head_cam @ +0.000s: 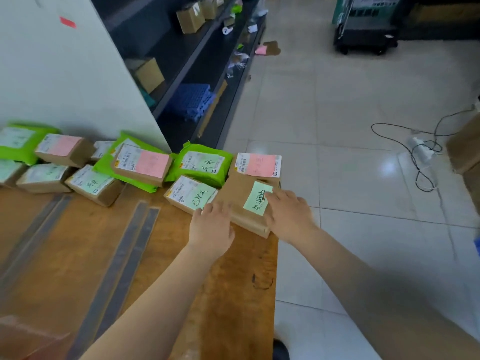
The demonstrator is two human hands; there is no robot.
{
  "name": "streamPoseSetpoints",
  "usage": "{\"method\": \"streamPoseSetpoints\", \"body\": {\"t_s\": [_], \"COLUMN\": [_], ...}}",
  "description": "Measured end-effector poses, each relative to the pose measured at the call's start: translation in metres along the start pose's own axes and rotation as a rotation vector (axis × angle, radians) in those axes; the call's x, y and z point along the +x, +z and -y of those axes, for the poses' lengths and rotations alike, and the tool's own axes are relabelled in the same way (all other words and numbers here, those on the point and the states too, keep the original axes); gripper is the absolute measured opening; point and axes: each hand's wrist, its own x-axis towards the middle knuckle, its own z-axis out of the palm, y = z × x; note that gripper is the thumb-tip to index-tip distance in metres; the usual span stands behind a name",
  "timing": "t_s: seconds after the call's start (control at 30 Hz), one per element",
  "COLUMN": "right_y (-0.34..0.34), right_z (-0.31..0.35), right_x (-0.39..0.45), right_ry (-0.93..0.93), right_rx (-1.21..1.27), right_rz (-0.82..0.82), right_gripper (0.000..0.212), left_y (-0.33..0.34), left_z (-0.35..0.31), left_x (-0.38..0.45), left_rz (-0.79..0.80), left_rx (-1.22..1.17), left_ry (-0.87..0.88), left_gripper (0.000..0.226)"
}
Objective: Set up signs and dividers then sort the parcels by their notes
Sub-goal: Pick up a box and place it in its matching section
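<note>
Hands (pixel 211 224) (pixel 288 216) hide cardboard sign's (pixel 241 201) near edge; green note (pixel 258 198) legible.

**Parcels along the back of the desk**

The parcels (pixel 141 165) lie in a row at the desk's (pixel 78 242) far edge, against the wall (pixel 65 74). At the right end, a flat cardboard piece (pixel 241 201) carries a note (pixel 258 198); another parcel (pixel 258 165) sits behind it. Two strips (pixel 135 242) lie on the desk nearer the person. A shelf (pixel 197 61) stands beyond.

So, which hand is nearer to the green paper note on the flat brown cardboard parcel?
The right hand: its fingertips touch the right edge of the green paper note. The left hand rests on the flat brown cardboard parcel, to the left of the note, apart from it.
</note>
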Motion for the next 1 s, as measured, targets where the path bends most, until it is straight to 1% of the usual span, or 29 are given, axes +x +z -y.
{"method": "streamPoseSetpoints", "body": {"t_s": [0.1, 0.23, 0.33, 0.43, 0.5, 0.57, 0.67, 0.73, 0.87, 1.0], "right_y": [0.011, 0.026, 0.038, 0.048, 0.054, 0.059, 0.065, 0.067, 0.064, 0.045], "right_z": [-0.017, -0.026, -0.028, -0.029, -0.029, -0.028, -0.023, -0.019, -0.003, 0.025], "right_x": [0.027, 0.053, 0.06, 0.062, 0.057, 0.049, 0.033, 0.022, -0.002, -0.023], "right_ry": [-0.006, 0.01, 0.037, 0.068, 0.107, 0.135, 0.146, 0.149, 0.162, 0.078], "right_rx": [0.088, 0.261, 0.42, 0.633, 0.792, 0.906, 1.001, 1.072, 1.176, 1.231], "right_rz": [-0.031, -0.004, -0.038, -0.05, -0.012, 0.028, 0.026, 0.012, -0.022, -0.077], "right_gripper": [0.05, 0.055, 0.048, 0.037, 0.032, 0.029, 0.025, 0.024, 0.025, 0.024], "left_y": [0.013, 0.026, 0.031, 0.041, 0.047, 0.051, 0.051, 0.049, 0.037, 0.018], "left_z": [-0.006, -0.021, -0.035, -0.045, -0.048, -0.052, -0.056, -0.056, -0.047, -0.028], "left_x": [0.006, 0.013, 0.015, 0.01, 0.005, -0.003, -0.016, -0.026, -0.042, -0.062], "left_rz": [0.012, 0.006, 0.0, 0.0, 0.009, 0.021, 0.005, -0.027, -0.135, -0.288], "left_rx": [-0.152, -0.322, -0.485, -0.846, -1.097, -1.29, -1.477, -1.509, -1.487, -1.491], "left_ry": [-0.131, -0.226, -0.317, -0.494, -0.584, -0.615, -0.665, -0.682, -0.715, -0.76], "left_gripper": [0.055, 0.052, 0.054, 0.066, 0.066, 0.062, 0.063, 0.065, 0.067, 0.07]}}
